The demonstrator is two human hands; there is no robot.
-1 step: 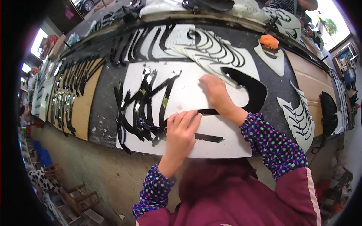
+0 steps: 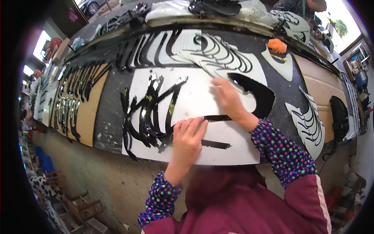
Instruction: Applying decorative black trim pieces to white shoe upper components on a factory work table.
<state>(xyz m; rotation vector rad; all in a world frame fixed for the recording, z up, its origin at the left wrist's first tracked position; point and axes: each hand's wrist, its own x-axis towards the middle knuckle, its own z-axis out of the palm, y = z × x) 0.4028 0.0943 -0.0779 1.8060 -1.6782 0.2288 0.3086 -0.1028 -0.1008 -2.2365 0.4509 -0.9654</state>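
A hook-shaped black piece (image 2: 264, 97) lies on the white board (image 2: 233, 150), its narrow arm reaching left. On the tip of that arm rest the bent fingers of my left hand (image 2: 189, 134), close together; its thumb is hidden. Over the board, inside the hook's curve, is my right hand (image 2: 229, 97). Its fingers are bent and their tips blurred, and what they hold, if anything, does not show. Just left of my left hand lies a crossed pile of glossy black strips (image 2: 150, 113). A short black strip (image 2: 214, 144) pokes out from beneath my left hand.
White curved templates (image 2: 222, 52) overlap beyond the board, beside more black strips (image 2: 167, 43). Brown cardboard (image 2: 87, 117) with rows of strips lies at left. Rightward are another white template stack (image 2: 309, 124), an orange cloth (image 2: 277, 46) and a black bag (image 2: 339, 117). Another person (image 2: 302, 7) is far right.
My right hand has moved slightly to the right over the board. My left hand stays on the black piece's tip. The whole view has shifted a little.
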